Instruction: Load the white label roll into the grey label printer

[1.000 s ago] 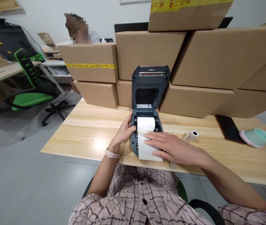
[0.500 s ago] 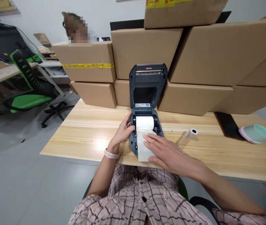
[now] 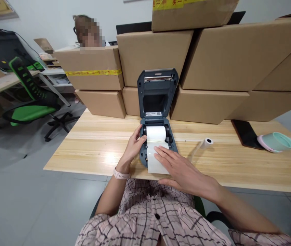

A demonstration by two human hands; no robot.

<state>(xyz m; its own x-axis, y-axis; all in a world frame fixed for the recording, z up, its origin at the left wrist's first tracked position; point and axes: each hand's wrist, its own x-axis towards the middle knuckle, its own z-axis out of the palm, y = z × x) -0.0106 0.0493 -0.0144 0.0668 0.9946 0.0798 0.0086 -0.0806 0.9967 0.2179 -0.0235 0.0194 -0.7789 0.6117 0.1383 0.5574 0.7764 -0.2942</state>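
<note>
A dark grey label printer [image 3: 158, 118] stands on the wooden table with its lid raised. Inside it sits a white label roll [image 3: 156, 133], and its loose strip [image 3: 155, 164] hangs over the front of the printer toward me. My left hand [image 3: 134, 145] grips the printer's left side, thumb on the upper edge and fingers along the outer wall. Flat on the strip lie the fingers of my right hand [image 3: 178, 165], stretched out, with the thumb apart and lower. Part of the strip and the printer's front right are hidden under that hand.
Cardboard boxes [image 3: 212, 106] are stacked behind the printer. To its right are a small paper roll [image 3: 208, 142], a black phone [image 3: 246, 134] and a mint-green cup [image 3: 280, 141]. A person sits behind the boxes; a green chair [image 3: 32, 111] stands at the left.
My right thumb has moved off the strip toward the table's front edge. The right fingers stay on the strip and the left hand stays at the printer. The view has shifted slightly.
</note>
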